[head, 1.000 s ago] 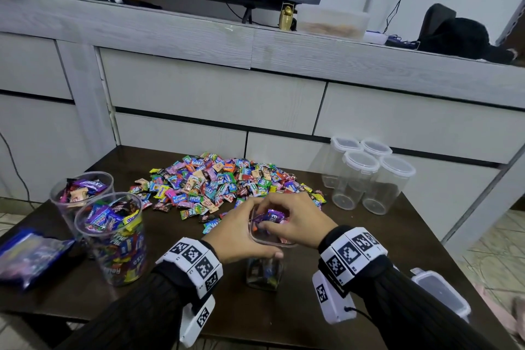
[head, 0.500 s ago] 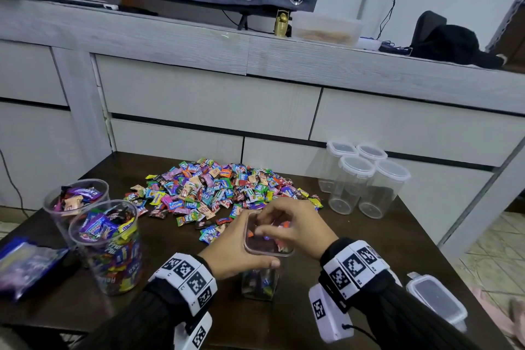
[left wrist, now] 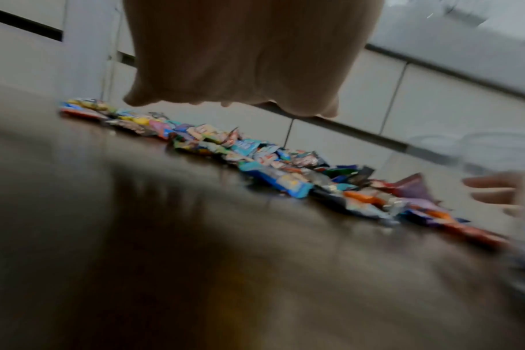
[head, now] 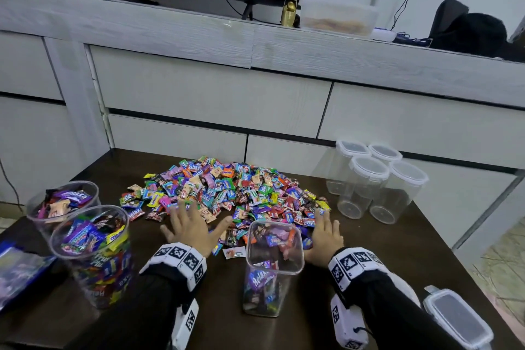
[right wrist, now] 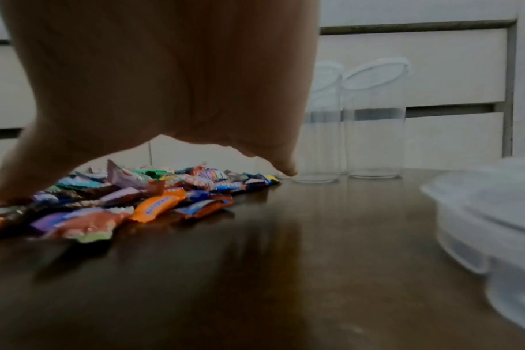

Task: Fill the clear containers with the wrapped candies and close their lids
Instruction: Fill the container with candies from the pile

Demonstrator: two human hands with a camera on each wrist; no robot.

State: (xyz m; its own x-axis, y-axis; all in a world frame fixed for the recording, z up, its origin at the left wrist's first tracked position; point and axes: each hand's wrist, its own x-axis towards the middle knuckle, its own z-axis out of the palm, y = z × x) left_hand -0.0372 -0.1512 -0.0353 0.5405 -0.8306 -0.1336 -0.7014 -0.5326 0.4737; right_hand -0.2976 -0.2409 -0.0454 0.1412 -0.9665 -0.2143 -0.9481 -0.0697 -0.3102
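Observation:
A square clear container (head: 271, 267), part full of wrapped candies and without a lid, stands on the dark table between my hands. My left hand (head: 193, 226) is spread flat, fingers out, at the near edge of the candy pile (head: 227, 190). My right hand (head: 325, 231) lies open to the right of the container, fingers reaching the pile's right edge. The wrist views show each palm (left wrist: 249, 59) (right wrist: 171, 78) above the table with candies (left wrist: 273, 175) (right wrist: 153, 206) just ahead. Neither hand holds anything.
Two round open containers full of candy (head: 93, 253) (head: 62, 202) stand at the left, beside a blue bag (head: 17, 270). Several empty lidded containers (head: 366, 187) stand at the back right. A loose lid (head: 457, 318) lies at the front right edge. Grey drawers (head: 216, 105) back the table.
Both hands have left the square container's mouth, where they were dropping candies in, and moved forward to the pile with fingers spread. The container stands alone.

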